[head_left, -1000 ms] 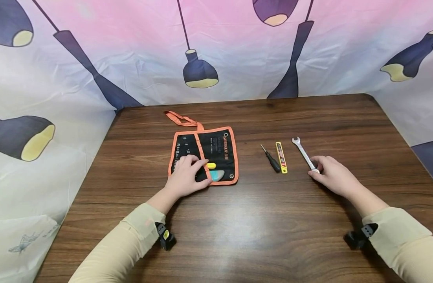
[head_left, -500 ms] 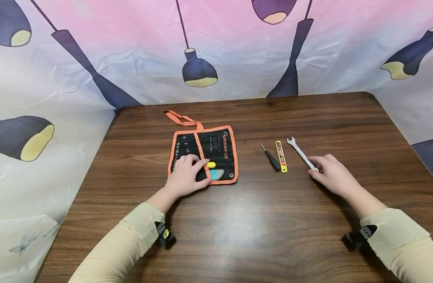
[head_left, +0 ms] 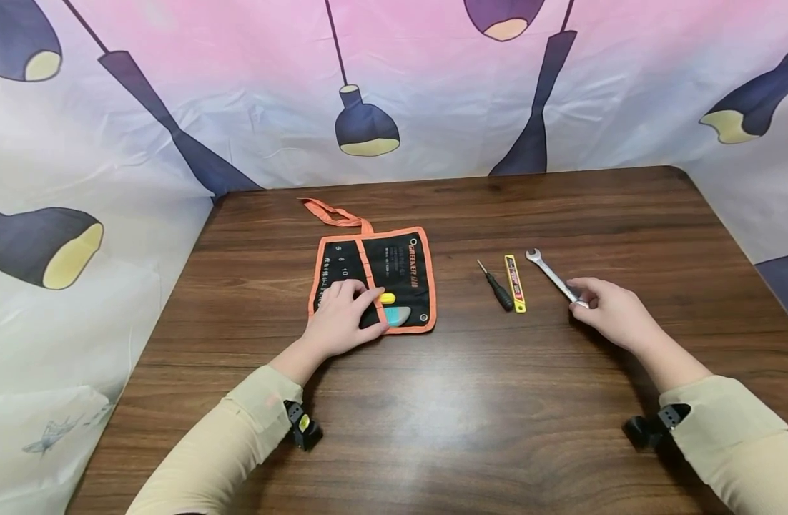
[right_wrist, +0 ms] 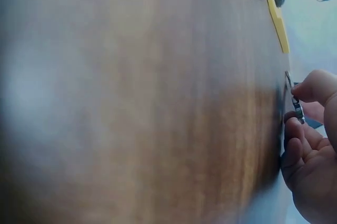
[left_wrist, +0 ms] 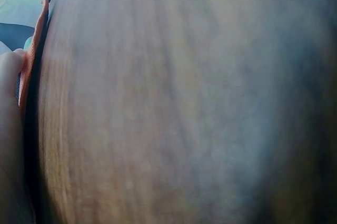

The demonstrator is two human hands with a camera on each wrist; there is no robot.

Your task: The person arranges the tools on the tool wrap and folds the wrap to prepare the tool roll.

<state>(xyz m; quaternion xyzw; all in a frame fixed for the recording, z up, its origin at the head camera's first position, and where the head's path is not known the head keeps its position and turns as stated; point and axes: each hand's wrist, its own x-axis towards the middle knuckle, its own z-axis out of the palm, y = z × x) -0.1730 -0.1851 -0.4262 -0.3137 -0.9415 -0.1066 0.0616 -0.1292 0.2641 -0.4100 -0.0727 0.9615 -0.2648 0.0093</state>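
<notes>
A black tool pouch (head_left: 397, 268) with orange edging lies flat at the middle left in the head view. On it rests my left hand (head_left: 339, 318), thumb and fingers pinching the orange edge of its pocket. From that pocket stick out a yellow handle end (head_left: 387, 298) and a teal-and-grey piece (head_left: 397, 316). The left wrist view catches just the thumb (left_wrist: 10, 69) against the orange edge. My right hand (head_left: 616, 315) pinches the near end of a silver combination wrench (head_left: 551, 275), whose open-jaw end points away and left. In the right wrist view, thumb and fingers hold the wrench (right_wrist: 297, 109).
Left of the wrench lie a small black screwdriver (head_left: 497, 290) and a slim yellow packet (head_left: 515, 284), side by side. An orange strap (head_left: 335, 214) trails from the pouch's far edge. The brown wooden table (head_left: 432, 422) meets a printed curtain (head_left: 432, 93) at the back.
The wrench has turned slightly in my right hand, its far end swinging left. My left hand keeps its place on the pouch.
</notes>
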